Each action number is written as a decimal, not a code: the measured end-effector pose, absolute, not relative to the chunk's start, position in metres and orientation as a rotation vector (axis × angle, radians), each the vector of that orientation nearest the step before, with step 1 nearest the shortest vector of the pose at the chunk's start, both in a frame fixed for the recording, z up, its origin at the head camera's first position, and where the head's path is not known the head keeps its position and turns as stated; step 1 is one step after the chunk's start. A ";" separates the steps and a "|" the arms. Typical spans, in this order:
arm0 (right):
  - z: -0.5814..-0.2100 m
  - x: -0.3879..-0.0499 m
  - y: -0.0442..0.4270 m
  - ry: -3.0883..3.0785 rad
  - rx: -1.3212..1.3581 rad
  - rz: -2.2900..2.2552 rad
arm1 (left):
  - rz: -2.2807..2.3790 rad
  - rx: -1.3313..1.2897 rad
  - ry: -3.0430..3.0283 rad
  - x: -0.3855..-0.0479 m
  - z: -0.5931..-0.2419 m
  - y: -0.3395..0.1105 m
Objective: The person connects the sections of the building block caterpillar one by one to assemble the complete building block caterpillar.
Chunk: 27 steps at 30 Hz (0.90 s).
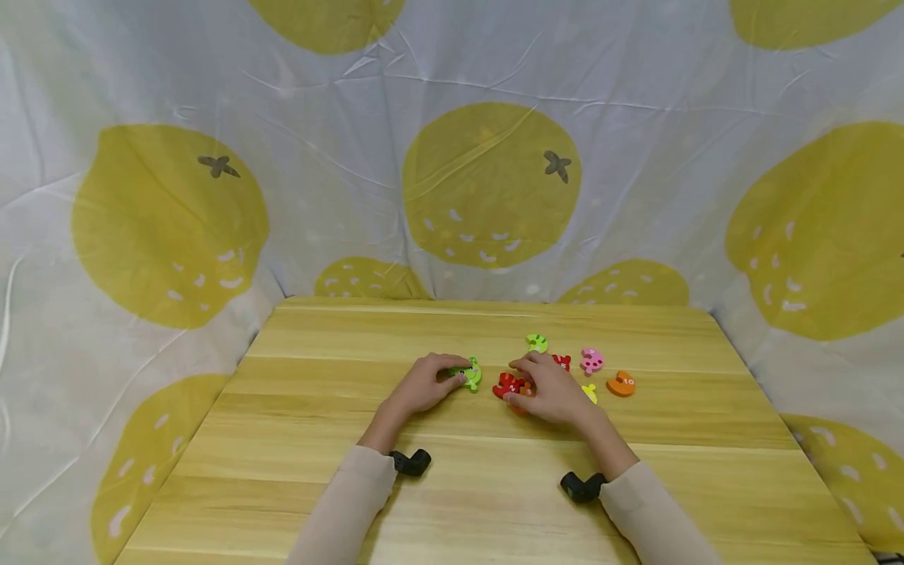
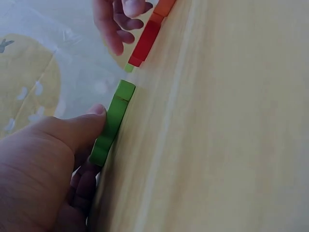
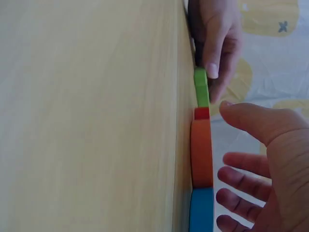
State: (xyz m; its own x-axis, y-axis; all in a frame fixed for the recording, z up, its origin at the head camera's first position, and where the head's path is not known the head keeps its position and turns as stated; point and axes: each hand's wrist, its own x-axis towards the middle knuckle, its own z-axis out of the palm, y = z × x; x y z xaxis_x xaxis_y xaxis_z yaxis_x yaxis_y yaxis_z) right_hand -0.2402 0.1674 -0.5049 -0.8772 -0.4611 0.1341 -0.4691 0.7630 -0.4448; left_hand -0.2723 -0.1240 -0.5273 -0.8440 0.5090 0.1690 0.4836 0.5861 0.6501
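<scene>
My left hand pinches a flat green puzzle piece with a face on it, thumb on the near side. In the left wrist view the green piece lies flat on the table. My right hand hovers with fingers apart over a red piece marked 2 and an orange piece marked 3, which touch each other. A blue piece adjoins the orange one in the right wrist view; the hand hides it from the head view. Nothing is held in the right hand.
Around the right hand lie a light green piece, another red piece, a pink piece, a yellow piece and an orange piece marked 10. A patterned curtain hangs behind the wooden table.
</scene>
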 end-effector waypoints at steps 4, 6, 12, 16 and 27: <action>-0.508 -0.241 0.158 -2.938 0.793 0.704 | 1.167 0.826 2.784 -0.270 -0.531 -0.127; -0.510 -0.242 0.155 -2.932 0.800 0.663 | 1.179 0.819 2.793 -0.270 -0.532 -0.127; -0.512 -0.243 0.149 -2.906 0.773 0.610 | 1.183 0.813 2.814 -0.270 -0.532 -0.127; -0.513 -0.242 0.145 -2.883 0.737 0.656 | 1.198 0.754 2.813 -0.269 -0.531 -0.126; -0.510 -0.237 0.129 -2.867 0.662 0.884 | 1.290 0.618 2.830 -0.269 -0.533 -0.125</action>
